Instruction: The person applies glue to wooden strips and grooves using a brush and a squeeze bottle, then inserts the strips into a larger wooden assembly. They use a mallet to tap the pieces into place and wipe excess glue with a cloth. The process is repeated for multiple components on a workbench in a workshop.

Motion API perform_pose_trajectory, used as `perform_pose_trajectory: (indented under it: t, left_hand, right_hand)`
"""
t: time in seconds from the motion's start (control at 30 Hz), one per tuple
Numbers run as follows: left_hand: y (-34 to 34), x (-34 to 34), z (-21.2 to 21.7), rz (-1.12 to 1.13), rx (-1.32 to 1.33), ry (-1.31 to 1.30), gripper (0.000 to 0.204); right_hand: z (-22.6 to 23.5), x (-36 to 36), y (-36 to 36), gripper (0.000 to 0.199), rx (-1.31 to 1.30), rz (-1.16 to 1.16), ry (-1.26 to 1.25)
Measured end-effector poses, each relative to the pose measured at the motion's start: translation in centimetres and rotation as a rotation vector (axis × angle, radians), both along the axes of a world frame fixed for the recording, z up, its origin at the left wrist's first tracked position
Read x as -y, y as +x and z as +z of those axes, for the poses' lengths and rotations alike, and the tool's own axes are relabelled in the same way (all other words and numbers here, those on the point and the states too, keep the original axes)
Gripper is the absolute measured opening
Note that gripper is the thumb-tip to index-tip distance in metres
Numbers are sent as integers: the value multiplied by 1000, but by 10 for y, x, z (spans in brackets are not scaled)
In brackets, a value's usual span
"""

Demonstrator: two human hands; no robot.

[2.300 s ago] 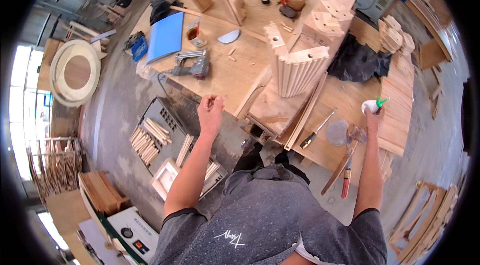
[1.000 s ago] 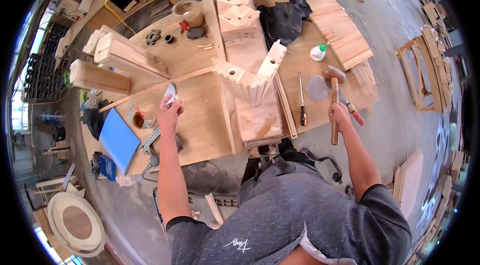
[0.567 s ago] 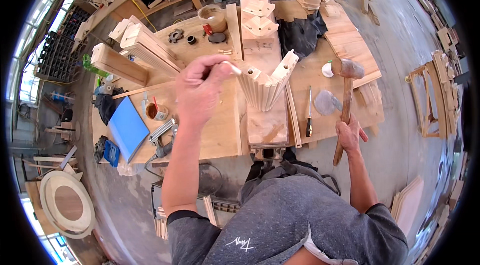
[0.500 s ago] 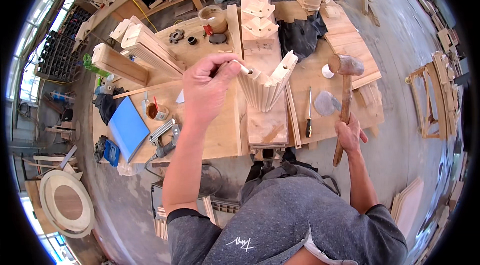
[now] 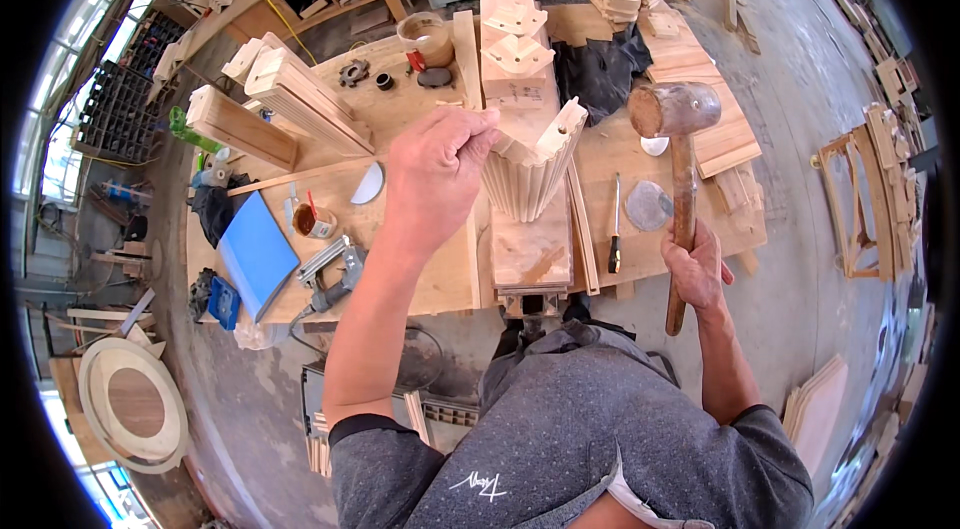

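Note:
My left hand (image 5: 437, 164) is closed in a pinch at the left upper end of a fluted, V-shaped wooden piece (image 5: 528, 177). Whatever lies between its fingertips is hidden. The piece stands upright on a long wooden beam (image 5: 535, 259), and a hole shows in its right upper end. Off to the right, my right hand (image 5: 693, 264) grips the handle of a wooden mallet (image 5: 684, 112), its barrel-shaped head raised above the bench. Farther along the beam sit pale wooden pieces (image 5: 518, 56) with small holes.
A screwdriver (image 5: 615, 219) and a round grey disc (image 5: 649, 206) lie right of the beam. On the left are a glue cup (image 5: 313, 220), a nail gun (image 5: 335, 279), a blue folder (image 5: 258, 254) and upright wooden posts (image 5: 300, 94). Black plastic (image 5: 597, 74) lies at the back.
My left hand has shifted slightly right and turned, its fingertips now over the piece's left end. The mallet head has moved a little left and looks larger.

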State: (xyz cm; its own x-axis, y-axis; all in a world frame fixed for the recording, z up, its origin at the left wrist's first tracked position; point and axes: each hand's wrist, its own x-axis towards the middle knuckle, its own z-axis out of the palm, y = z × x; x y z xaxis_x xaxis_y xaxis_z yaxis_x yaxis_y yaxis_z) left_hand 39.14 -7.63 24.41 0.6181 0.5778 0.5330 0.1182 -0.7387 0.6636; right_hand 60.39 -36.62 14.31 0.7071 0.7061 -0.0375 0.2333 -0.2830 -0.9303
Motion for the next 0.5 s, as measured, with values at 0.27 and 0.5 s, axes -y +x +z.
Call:
perform_pose_trajectory:
  t: [0.27, 0.5]
  left_hand:
    - [-8, -1, -3, 136, 52, 3, 14]
    - [-2, 12, 46, 77, 60, -129, 17]
  right_hand:
    - [20, -4, -3, 10, 75, 34, 11]
    - [30, -5, 5, 11, -6, 48, 74]
